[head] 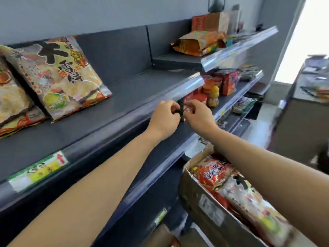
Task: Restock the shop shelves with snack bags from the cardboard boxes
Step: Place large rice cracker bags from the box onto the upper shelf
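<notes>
Head view, restocking in progress. The red snack bag point(187, 108) held between the two hands is judged light, soft and air-filled. Its film is probably slippery and its contents brittle, so it is best taken by the sealed top edge or lightly at both sides, never squeezed across the middle. Left hand point(164, 119) and right hand point(200, 115) each have fingers curled in a narrow pinching grip on the bag's upper part, one to either side. How much of the bag each grip covers cannot be told, since blur and the fingers hide it. The bag shows as glossy red film with a dark strip at its left and some pale print. It sits at the front of the second shelf point(229, 101), just under the clear front rail of the upper shelf point(124, 97), near other red packs. Further stock, red and pale printed bags point(213, 173), lies packed in the open cardboard box point(199, 202) below the right forearm. Two large cream bags point(60, 75) with black characters lean on the upper shelf, well apart to the left.
</notes>
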Available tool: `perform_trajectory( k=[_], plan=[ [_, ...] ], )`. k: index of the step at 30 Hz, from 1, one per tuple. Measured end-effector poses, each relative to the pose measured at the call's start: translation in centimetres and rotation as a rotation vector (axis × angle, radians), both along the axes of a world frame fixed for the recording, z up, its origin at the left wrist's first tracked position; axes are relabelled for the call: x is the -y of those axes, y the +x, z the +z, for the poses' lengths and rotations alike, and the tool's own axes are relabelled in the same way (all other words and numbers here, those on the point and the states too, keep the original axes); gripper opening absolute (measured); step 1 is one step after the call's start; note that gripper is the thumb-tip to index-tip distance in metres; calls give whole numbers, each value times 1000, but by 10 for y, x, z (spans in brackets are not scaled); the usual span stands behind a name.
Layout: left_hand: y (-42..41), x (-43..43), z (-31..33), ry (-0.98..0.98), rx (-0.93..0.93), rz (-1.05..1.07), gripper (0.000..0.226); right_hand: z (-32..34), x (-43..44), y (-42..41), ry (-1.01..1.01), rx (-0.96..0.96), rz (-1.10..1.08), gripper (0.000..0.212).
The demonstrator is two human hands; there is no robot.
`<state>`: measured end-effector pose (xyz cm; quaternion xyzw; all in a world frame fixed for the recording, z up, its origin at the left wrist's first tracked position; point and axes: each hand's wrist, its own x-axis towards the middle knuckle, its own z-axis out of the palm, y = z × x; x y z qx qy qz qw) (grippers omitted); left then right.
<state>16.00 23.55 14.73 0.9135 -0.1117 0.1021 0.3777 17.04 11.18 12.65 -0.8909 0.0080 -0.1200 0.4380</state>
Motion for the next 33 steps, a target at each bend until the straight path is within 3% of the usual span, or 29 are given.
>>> perform_trajectory(
  k=[4,9,12,15,19,22,28,30,33],
  plan=[
    [-16,70,-64,93,-323,-256,20,-52,84,-52,-19,-261,-240,32],
    [-32,131,-125,92,-615,-341,22,-116,164,-100,-10,-581,-379,31],
    [-36,157,-154,84,-763,-324,9,-152,197,-108,-16,-707,-407,31],
    [-36,180,-184,47,-983,-250,10,-180,222,-107,-16,-796,-425,27],
    [-41,206,-213,30,-1301,-98,47,-208,250,-101,-42,-861,-437,13],
    [-39,223,-226,-89,-1501,22,55,-228,271,-94,-78,-889,-394,29],
    [-29,243,-238,-169,-1505,103,54,-253,284,-75,-80,-946,-289,59],
    [-26,245,-249,-204,-1488,121,56,-261,286,-70,-147,-986,-257,74],
    [-24,240,-265,-237,-1403,221,70,-268,291,-62,-279,-1037,-237,77]
  ],
)
